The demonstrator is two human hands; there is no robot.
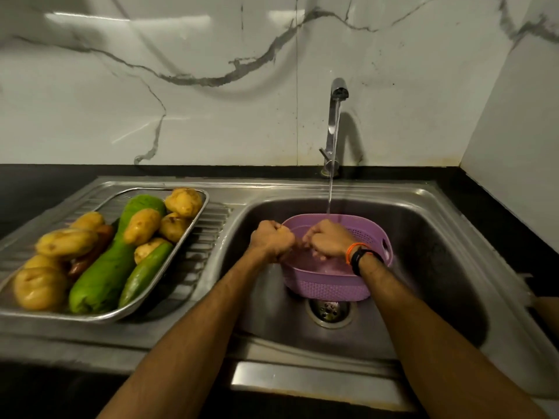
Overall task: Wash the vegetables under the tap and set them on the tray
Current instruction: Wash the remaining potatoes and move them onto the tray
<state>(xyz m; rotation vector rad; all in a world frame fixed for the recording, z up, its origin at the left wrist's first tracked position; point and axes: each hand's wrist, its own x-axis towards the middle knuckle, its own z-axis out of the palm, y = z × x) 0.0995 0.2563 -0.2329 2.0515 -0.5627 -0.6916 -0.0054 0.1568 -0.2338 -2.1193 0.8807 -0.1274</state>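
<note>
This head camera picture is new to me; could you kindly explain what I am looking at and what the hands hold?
A camera worn on the person's head looks down at a steel sink. The left hand and right hand are closed over a purple basket in the basin; what they grip is hidden. The tap is running into the basket. On the drainboard, a metal tray holds potatoes, a large green gourd and a cucumber.
</note>
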